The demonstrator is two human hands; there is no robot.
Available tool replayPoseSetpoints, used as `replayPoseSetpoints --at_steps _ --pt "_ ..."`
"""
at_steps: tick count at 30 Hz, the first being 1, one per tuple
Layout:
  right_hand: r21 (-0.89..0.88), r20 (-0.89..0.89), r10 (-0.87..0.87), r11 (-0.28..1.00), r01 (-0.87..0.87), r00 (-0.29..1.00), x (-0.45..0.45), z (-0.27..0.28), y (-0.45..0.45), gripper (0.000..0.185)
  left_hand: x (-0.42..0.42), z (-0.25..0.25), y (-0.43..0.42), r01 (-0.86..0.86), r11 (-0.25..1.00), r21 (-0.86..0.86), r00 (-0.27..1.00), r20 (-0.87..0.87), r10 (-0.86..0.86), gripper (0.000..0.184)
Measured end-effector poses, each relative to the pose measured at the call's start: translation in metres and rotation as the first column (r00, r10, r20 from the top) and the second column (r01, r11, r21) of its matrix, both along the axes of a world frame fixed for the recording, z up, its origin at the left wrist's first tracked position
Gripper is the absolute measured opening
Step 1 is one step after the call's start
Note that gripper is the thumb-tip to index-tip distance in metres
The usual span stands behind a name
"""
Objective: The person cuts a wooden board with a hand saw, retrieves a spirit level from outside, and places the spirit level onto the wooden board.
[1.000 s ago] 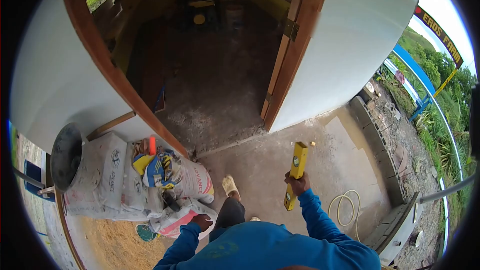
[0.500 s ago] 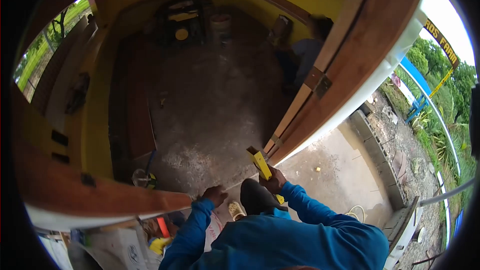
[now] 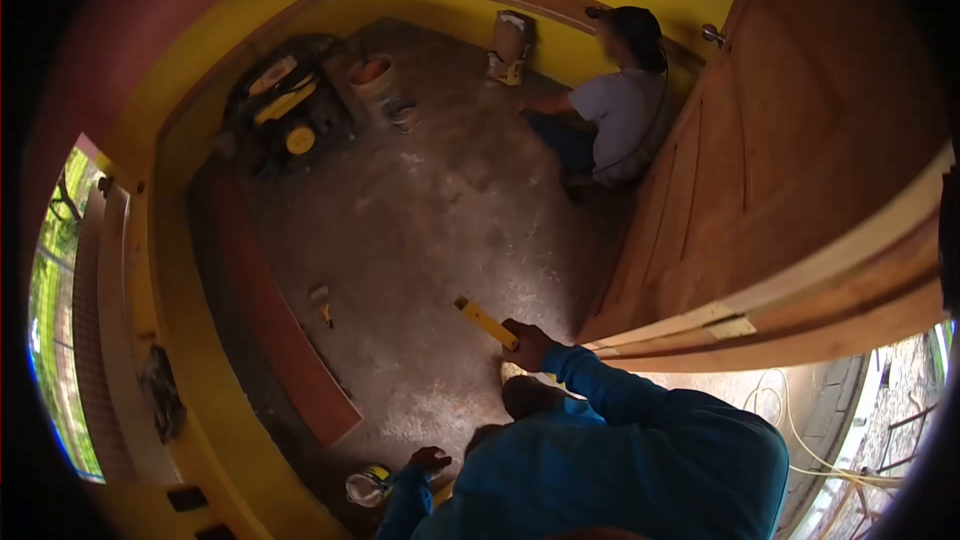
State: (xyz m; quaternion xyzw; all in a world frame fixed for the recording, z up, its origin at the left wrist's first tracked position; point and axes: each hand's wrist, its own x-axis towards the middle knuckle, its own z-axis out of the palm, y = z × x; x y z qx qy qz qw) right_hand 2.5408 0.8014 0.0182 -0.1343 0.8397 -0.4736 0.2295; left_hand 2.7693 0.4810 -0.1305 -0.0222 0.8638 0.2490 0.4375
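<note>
My right hand (image 3: 528, 345) is closed around a yellow spirit level (image 3: 487, 324), its far end pointing forward and left over the floor. Part of the level is hidden behind the hand. Low in the view, my left hand (image 3: 431, 459) hangs with loosely parted fingers and nothing visible in it. Just left of it, a round white container (image 3: 368, 486) with a yellow-green edge is on the floor.
A wooden door (image 3: 745, 180) stands to the right, with a person (image 3: 625, 105) sitting beside it. A reddish board (image 3: 270, 310) lies at left near a paintbrush (image 3: 322, 306). Farther back are a black-and-yellow machine (image 3: 290, 110), a bucket (image 3: 371, 75) and a paper bag (image 3: 508, 45).
My view has swung right and moved forward through the doorway into the room. The level stays in my right hand and tilts further left. My left hand is lower, beside the white container.
</note>
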Motion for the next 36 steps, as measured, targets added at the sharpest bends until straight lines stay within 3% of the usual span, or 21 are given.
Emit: replayPoseSetpoints --at_steps 3,4,7,8,9,10,13,15,18,21,22,23,24,25,27,28,31,32,34,36 --pt "-0.116 -0.137 -0.069 0.992 0.054 0.988 -0.070 0.019 -0.017 0.028 -0.053 0.028 -0.040 -0.517 0.856 -0.003 0.851 0.110 0.514 0.039" --pt "-0.196 -0.163 -0.098 0.978 0.065 0.982 -0.099 0.032 -0.022 0.028 -0.076 0.045 -0.045 -0.626 0.778 0.056 0.780 0.036 0.625 0.034" --pt "-0.437 0.014 -0.063 0.897 0.063 0.998 -0.183 0.088 -0.019 0.026 -0.143 0.039 -0.075 -0.633 0.772 0.053 0.774 0.063 0.630 0.036" --pt "-0.517 0.111 -0.020 0.853 0.075 0.994 -0.202 0.099 -0.019 0.025 -0.169 0.055 -0.073 -0.608 0.792 0.065 0.794 0.051 0.605 0.036" --pt "-0.493 0.350 -0.101 0.826 0.274 0.931 -0.222 0.074 -0.022 0.024 -0.195 0.052 -0.081 -0.482 0.875 0.036 0.873 -0.064 0.483 0.035" --pt "-0.454 0.426 -0.192 0.800 0.393 0.884 -0.241 0.058 -0.026 0.025 -0.217 0.041 -0.090 -0.348 0.937 -0.010 0.926 -0.164 0.342 0.035" --pt "-0.340 0.677 -0.328 0.654 0.676 0.659 -0.297 0.000 -0.043 0.027 -0.270 -0.045 -0.140 0.060 0.992 -0.108 0.961 -0.261 -0.086 0.033" --pt "-0.372 0.698 -0.340 0.579 0.725 0.630 -0.344 0.018 -0.062 0.028 -0.335 0.007 -0.137 -0.246 0.964 0.096 0.946 -0.195 0.261 0.031" --pt "-0.366 0.676 -0.354 0.600 0.711 0.647 -0.428 0.051 -0.087 0.026 -0.409 -0.020 -0.196 -0.249 0.963 0.106 0.955 -0.140 0.262 0.027" --pt "-0.556 0.400 -0.362 0.634 0.537 0.842 -0.477 0.066 -0.100 0.027 -0.493 -0.027 -0.259 0.104 0.977 0.188 0.966 -0.253 -0.054 0.023" --pt "-0.505 0.361 -0.345 0.709 0.493 0.866 -0.485 0.073 -0.102 0.032 -0.532 0.002 -0.255 -0.188 0.969 0.162 0.981 -0.026 0.195 0.022" --pt "-0.469 0.421 -0.339 0.712 0.522 0.841 -0.491 0.068 -0.108 0.033 -0.575 0.041 -0.246 -0.478 0.876 0.064 0.873 0.138 0.467 0.021" --pt "-0.434 0.472 -0.336 0.716 0.547 0.815 -0.498 0.055 -0.110 0.034 -0.602 0.024 -0.272 -0.607 0.767 0.209 0.792 0.233 0.564 0.021" --pt "-0.342 0.359 -0.343 0.817 0.464 0.868 -0.507 0.019 -0.105 0.036 -0.636 0.007 -0.293 -0.712 0.616 0.337 0.702 0.342 0.624 0.021" --pt "-0.286 0.511 -0.368 0.780 0.557 0.777 -0.527 0.027 -0.105 0.032 -0.706 0.017 -0.286 -0.659 0.715 0.231 0.752 0.197 0.629 0.020" --pt "-0.205 0.497 -0.377 0.824 0.528 0.781 -0.545 0.013 -0.103 0.031 -0.742 0.023 -0.277 -0.625 0.761 0.174 0.780 0.127 0.612 0.019" --pt "-0.079 0.320 -0.477 0.848 0.525 0.819 -0.607 -0.044 -0.087 0.036 -0.837 0.020 -0.246 -0.563 0.816 0.133 0.826 0.129 0.549 0.018" --pt "-0.120 0.362 -0.475 0.829 0.546 0.802 -0.633 -0.056 -0.076 0.036 -0.867 0.022 -0.232 -0.498 0.856 0.141 0.867 0.112 0.486 0.017" --pt "-0.214 0.463 -0.456 0.775 0.595 0.760 -0.687 -0.037 -0.069 0.036 -0.926 0.069 -0.168 -0.209 0.964 0.165 0.978 0.017 0.209 0.016" --pt "-0.023 0.351 -0.540 0.811 0.584 0.765 -0.737 -0.013 -0.059 0.041 -0.978 0.093 -0.130 0.043 0.982 0.182 0.997 -0.074 -0.030 0.017"
